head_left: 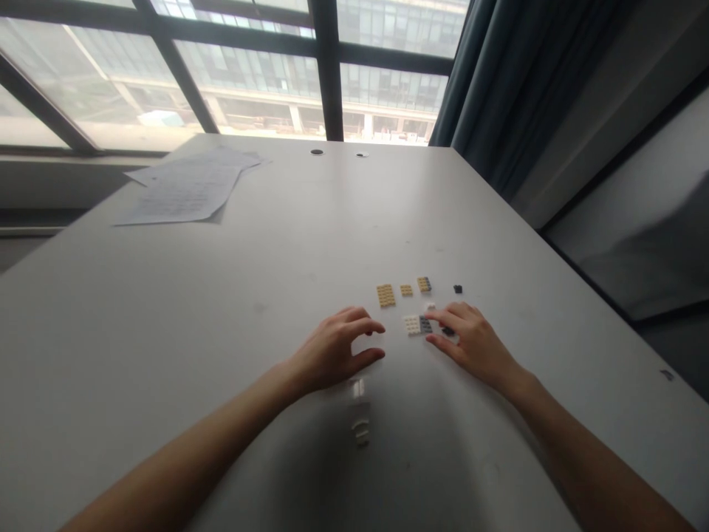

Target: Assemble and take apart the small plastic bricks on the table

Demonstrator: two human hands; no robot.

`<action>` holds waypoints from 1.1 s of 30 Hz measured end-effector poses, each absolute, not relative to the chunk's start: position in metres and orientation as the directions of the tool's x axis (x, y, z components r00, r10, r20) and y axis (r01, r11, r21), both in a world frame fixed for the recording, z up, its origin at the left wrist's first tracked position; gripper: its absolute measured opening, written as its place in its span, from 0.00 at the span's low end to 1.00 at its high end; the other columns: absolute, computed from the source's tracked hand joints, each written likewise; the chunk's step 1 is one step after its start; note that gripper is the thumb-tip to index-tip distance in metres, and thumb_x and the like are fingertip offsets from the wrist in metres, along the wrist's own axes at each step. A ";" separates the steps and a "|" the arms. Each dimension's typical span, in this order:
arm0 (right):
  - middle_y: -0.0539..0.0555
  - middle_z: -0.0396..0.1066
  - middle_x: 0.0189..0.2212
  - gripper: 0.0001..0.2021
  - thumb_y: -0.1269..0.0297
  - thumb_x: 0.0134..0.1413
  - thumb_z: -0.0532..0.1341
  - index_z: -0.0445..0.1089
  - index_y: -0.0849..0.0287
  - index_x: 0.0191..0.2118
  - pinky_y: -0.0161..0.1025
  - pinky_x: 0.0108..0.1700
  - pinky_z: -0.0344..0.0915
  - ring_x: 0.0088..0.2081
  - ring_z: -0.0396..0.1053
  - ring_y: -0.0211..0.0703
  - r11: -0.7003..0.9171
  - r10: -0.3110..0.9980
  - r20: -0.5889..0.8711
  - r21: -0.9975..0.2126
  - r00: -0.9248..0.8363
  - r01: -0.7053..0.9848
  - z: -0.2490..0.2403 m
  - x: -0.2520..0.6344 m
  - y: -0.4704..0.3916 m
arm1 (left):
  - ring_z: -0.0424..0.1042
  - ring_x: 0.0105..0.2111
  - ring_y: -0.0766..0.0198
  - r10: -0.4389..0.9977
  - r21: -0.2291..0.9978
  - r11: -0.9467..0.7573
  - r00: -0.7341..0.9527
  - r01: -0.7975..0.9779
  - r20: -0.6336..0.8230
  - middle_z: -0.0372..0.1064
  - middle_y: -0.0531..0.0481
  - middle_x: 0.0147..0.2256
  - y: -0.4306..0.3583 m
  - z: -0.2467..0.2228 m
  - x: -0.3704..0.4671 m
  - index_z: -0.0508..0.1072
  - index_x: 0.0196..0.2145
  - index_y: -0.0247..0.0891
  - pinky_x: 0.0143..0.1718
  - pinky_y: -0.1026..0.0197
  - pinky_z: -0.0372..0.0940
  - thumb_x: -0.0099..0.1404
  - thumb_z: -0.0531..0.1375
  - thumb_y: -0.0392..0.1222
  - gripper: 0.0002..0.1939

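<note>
My left hand (343, 343) hovers low over the white table with its thumb and fingers parted and nothing between them. To its right lies a group of white studded bricks (412, 325), side by side with dark grey bricks (425, 324). My right hand (468, 336) is at these grey bricks, index finger and thumb apart at their right side; whether the tips touch them I cannot tell. A small white piece (430, 306) lies just above its index finger. Under the right hand a black piece (448, 332) shows in part.
Behind the hands lie a large tan brick group (386, 295), a smaller tan one (406, 290), a tan-and-grey one (424, 284) and a black piece (457, 289). Clear (358, 389) and white curved pieces (360, 431) sit nearer me. Papers (188, 188) rest at the far left.
</note>
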State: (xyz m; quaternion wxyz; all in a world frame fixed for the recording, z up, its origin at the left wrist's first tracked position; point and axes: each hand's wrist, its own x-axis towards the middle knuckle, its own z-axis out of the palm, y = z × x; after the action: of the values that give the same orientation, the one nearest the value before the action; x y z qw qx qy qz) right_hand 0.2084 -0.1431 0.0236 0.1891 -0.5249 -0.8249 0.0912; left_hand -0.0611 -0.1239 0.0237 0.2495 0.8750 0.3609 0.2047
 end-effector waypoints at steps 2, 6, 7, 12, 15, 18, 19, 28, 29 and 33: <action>0.56 0.71 0.37 0.12 0.64 0.55 0.62 0.71 0.57 0.46 0.47 0.47 0.62 0.41 0.67 0.48 0.465 0.884 0.245 -0.358 -0.399 0.810 0.028 0.204 -0.149 | 0.67 0.41 0.61 0.707 0.594 -0.636 0.681 0.493 0.192 0.69 0.46 0.41 -0.139 0.023 -0.080 0.71 0.44 0.41 0.45 0.59 0.63 0.64 0.58 0.45 0.12; 0.55 0.71 0.35 0.11 0.65 0.56 0.62 0.71 0.57 0.45 0.46 0.45 0.63 0.39 0.67 0.47 0.528 0.849 0.293 -0.421 -0.440 0.737 0.028 0.184 -0.165 | 0.66 0.40 0.59 0.684 0.526 -0.676 0.705 0.516 0.188 0.68 0.45 0.41 -0.162 0.012 -0.101 0.71 0.45 0.41 0.43 0.57 0.64 0.63 0.59 0.46 0.14; 0.55 0.71 0.35 0.11 0.65 0.55 0.62 0.71 0.58 0.45 0.45 0.45 0.64 0.39 0.67 0.46 0.544 0.839 0.292 -0.438 -0.460 0.716 0.026 0.176 -0.169 | 0.66 0.39 0.59 0.683 0.502 -0.683 0.707 0.530 0.184 0.68 0.44 0.41 -0.165 0.009 -0.103 0.71 0.45 0.41 0.42 0.56 0.64 0.62 0.59 0.47 0.14; 0.54 0.70 0.37 0.14 0.61 0.54 0.64 0.71 0.57 0.46 0.45 0.47 0.61 0.41 0.65 0.47 0.589 0.789 0.154 -0.464 -0.595 0.661 0.012 0.142 -0.184 | 0.65 0.38 0.58 0.689 0.451 -0.693 0.702 0.563 0.181 0.67 0.46 0.39 -0.169 0.002 -0.104 0.71 0.43 0.43 0.41 0.55 0.63 0.61 0.60 0.47 0.13; 0.54 0.70 0.36 0.12 0.62 0.55 0.63 0.71 0.56 0.45 0.45 0.47 0.60 0.40 0.64 0.46 0.578 0.788 0.104 -0.464 -0.607 0.671 0.008 0.132 -0.188 | 0.64 0.38 0.59 0.693 0.448 -0.691 0.696 0.567 0.188 0.67 0.47 0.38 -0.169 0.001 -0.102 0.72 0.41 0.44 0.41 0.56 0.62 0.60 0.61 0.45 0.11; 0.53 0.70 0.36 0.11 0.63 0.56 0.61 0.70 0.56 0.45 0.44 0.47 0.59 0.41 0.64 0.46 0.561 0.800 0.086 -0.457 -0.594 0.690 0.007 0.131 -0.189 | 0.64 0.37 0.59 0.693 0.445 -0.692 0.696 0.568 0.189 0.67 0.48 0.38 -0.167 0.001 -0.098 0.73 0.40 0.44 0.41 0.56 0.62 0.60 0.62 0.43 0.10; 0.53 0.69 0.36 0.11 0.63 0.56 0.61 0.70 0.56 0.45 0.43 0.48 0.58 0.41 0.63 0.46 0.556 0.806 0.085 -0.447 -0.585 0.701 0.007 0.131 -0.188 | 0.65 0.38 0.59 0.693 0.442 -0.692 0.696 0.570 0.188 0.67 0.48 0.37 -0.166 0.001 -0.096 0.73 0.40 0.44 0.41 0.57 0.62 0.60 0.61 0.43 0.10; 0.55 0.69 0.35 0.11 0.60 0.57 0.60 0.73 0.55 0.44 0.46 0.47 0.52 0.42 0.63 0.49 0.494 0.869 0.080 -0.194 -0.488 0.848 0.021 0.145 -0.146 | 0.66 0.38 0.60 0.750 0.408 -0.650 0.628 0.641 0.207 0.69 0.49 0.35 -0.126 -0.003 -0.062 0.74 0.43 0.44 0.42 0.57 0.63 0.63 0.59 0.44 0.10; 0.55 0.69 0.35 0.10 0.60 0.57 0.60 0.73 0.55 0.44 0.46 0.47 0.52 0.43 0.63 0.49 0.491 0.871 0.076 -0.174 -0.485 0.854 0.022 0.147 -0.141 | 0.67 0.38 0.60 0.754 0.402 -0.647 0.623 0.648 0.209 0.69 0.49 0.35 -0.120 -0.004 -0.058 0.75 0.43 0.44 0.42 0.57 0.63 0.63 0.60 0.44 0.10; 0.55 0.69 0.36 0.10 0.61 0.56 0.60 0.73 0.54 0.43 0.45 0.45 0.51 0.43 0.63 0.49 0.468 0.884 0.076 -0.150 -0.461 0.871 0.022 0.153 -0.126 | 0.67 0.37 0.60 0.762 0.385 -0.642 0.607 0.663 0.226 0.69 0.49 0.34 -0.107 -0.007 -0.048 0.75 0.42 0.44 0.41 0.58 0.63 0.63 0.60 0.45 0.11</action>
State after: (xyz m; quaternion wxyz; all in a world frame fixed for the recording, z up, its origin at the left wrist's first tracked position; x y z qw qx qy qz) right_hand 0.1533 -0.1262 0.0216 0.0713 -0.5140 -0.8536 0.0448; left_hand -0.0479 -0.1072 -0.0073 0.1324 0.8864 0.4020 0.1874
